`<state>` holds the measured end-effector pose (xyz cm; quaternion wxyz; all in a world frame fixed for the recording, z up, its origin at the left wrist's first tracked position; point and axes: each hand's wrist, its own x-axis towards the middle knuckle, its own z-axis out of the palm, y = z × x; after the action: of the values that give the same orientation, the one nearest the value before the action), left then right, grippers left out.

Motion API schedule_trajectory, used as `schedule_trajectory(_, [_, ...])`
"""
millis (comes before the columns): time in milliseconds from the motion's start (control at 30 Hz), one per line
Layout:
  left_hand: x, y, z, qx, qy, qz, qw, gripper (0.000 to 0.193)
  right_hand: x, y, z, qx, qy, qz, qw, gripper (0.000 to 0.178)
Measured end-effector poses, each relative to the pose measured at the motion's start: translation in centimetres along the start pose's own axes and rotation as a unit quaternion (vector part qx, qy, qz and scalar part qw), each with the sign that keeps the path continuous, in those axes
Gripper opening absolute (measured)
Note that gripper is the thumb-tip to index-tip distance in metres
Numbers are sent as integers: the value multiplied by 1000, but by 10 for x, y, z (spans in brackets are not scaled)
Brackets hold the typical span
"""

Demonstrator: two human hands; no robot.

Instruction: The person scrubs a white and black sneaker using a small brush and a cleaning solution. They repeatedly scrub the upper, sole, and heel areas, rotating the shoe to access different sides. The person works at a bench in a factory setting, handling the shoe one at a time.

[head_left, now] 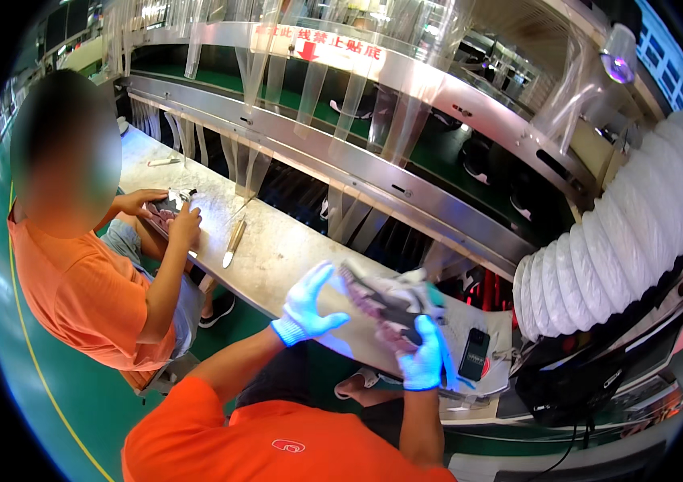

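My right hand, in a pale knitted glove, grips a dark grey, white and pinkish shoe by its near right end. The shoe is tilted above the workbench and a little blurred, so its finer parts cannot be made out. My left hand, gloved the same way, is off to the left of the shoe. Its thumb and fingers are spread apart with nothing between them.
A black phone lies on the bench at right, a knife-like tool to the left. A co-worker in orange holds another shoe. Behind run a conveyor with shoes and hanging clear strips. A white ribbed duct bulges at right.
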<state>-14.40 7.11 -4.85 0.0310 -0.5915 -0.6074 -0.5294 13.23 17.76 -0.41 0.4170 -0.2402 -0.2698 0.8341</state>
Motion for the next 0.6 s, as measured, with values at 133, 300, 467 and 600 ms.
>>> schedule_trajectory(133, [-28, -48, 7, 61, -65, -170, 981, 77, 18, -102, 79, -228, 12, -385, 894, 47])
schedule_trajectory(300, [-30, -41, -2, 159, -114, -68, 978, 44, 135, -245, 240, -404, 65, -647, 644, 53])
schedule_trajectory(467, [-24, -39, 10, 144, -102, -53, 983, 43, 277, -371, 288, -545, 268, -682, 408, 91])
schedule_trajectory(600, [-21, -37, 7, 146, -99, -64, 982, 43, 310, -336, 281, -723, 269, -531, 351, 60])
